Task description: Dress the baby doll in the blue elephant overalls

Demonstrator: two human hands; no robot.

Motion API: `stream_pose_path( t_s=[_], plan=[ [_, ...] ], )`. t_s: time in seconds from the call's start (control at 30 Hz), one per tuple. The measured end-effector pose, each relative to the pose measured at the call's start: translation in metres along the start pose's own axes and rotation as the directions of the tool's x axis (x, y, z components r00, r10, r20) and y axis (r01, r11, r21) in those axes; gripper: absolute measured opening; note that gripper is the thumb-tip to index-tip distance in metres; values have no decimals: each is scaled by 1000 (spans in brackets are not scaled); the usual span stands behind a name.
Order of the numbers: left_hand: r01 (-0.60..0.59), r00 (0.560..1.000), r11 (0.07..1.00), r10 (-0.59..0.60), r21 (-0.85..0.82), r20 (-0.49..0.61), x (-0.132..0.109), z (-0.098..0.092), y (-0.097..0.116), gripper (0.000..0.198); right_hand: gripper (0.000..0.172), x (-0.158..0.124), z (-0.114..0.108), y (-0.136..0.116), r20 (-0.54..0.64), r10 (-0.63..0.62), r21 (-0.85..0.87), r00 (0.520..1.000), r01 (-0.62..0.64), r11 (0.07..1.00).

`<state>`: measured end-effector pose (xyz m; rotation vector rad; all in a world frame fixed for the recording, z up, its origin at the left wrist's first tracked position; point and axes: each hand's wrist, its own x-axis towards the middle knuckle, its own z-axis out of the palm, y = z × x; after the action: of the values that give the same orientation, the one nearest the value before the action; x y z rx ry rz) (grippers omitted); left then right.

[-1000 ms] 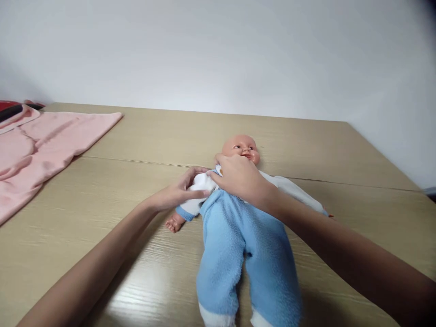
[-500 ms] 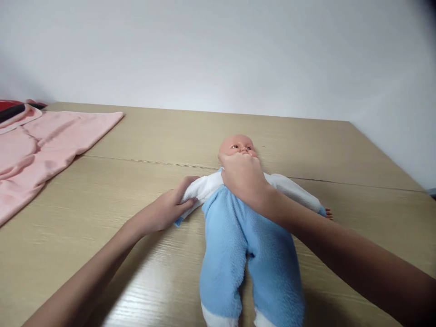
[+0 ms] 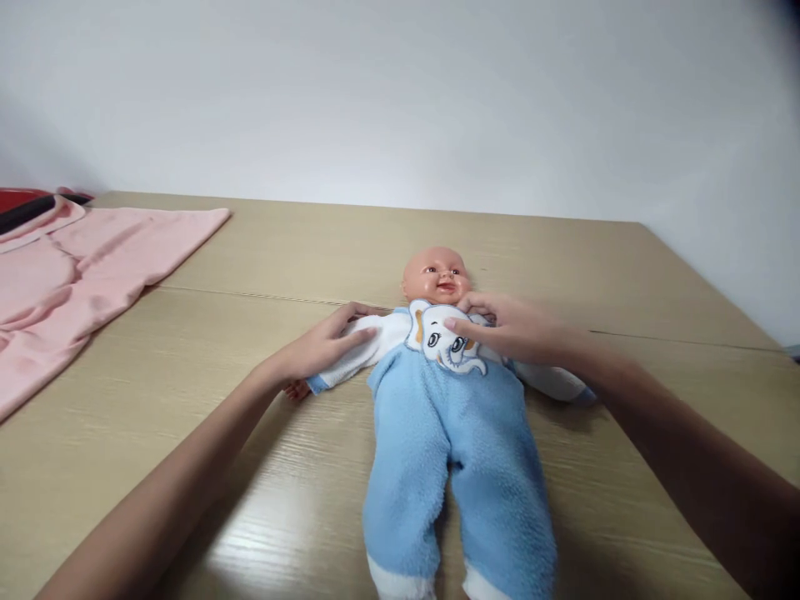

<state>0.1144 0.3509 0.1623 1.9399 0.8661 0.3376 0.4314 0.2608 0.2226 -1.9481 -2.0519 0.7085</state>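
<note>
A baby doll [image 3: 441,275] lies on its back on the table, head away from me. It wears a fleece romper [image 3: 406,433] with blue trousers, white sleeves and an elephant patch [image 3: 441,337] on the chest. My left hand [image 3: 328,342] is wrapped round the white sleeve on the left, with the doll's small hand poking out of the blue cuff below. Over the shoulder on the right lies my right hand [image 3: 506,325], slightly blurred. Its thumb rests on the patch and its fingers curl near the doll's neck, with the shoulder between them.
Pink cloth [image 3: 125,258] is spread over the left side of the wooden table [image 3: 281,250]. A red and black object [image 3: 28,208] sits at the far left edge. A pale wall [image 3: 400,100] stands behind the table.
My right hand has moved from the doll's chin and chest to the shoulder on the right, uncovering the mouth and elephant patch. The doll's hand on the left now shows beyond its cuff.
</note>
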Motion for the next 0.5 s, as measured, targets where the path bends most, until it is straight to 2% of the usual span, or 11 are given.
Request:
stream_pose_path(
  t_s=[0.1,0.17,0.27,0.3,0.37,0.43,0.5],
  plan=[
    [16,997,999,-12,-49,82,25,-5,-4,61,59,-15,-5,21,75,35,57,997,-40,998],
    [55,990,997,-46,-61,137,44,-7,-10,57,56,-28,-4,33,112,-13,109,994,1,994],
    [61,967,986,-21,-152,253,68,-11,-18,47,51,-49,6,48,76,-77,147,994,65,987],
    [59,957,982,-5,-178,290,74,-12,-20,43,49,-55,13,53,19,-89,137,996,85,987],
    [59,942,979,11,-197,336,82,-16,-21,36,42,-66,30,62,-169,-120,86,978,136,987],
    [61,939,978,13,-202,343,86,-18,-20,34,30,-73,48,73,-368,-167,0,914,180,984],
    [60,948,975,12,-212,319,87,-15,-20,34,22,-76,63,84,-499,-189,-68,845,180,981]
  ],
)
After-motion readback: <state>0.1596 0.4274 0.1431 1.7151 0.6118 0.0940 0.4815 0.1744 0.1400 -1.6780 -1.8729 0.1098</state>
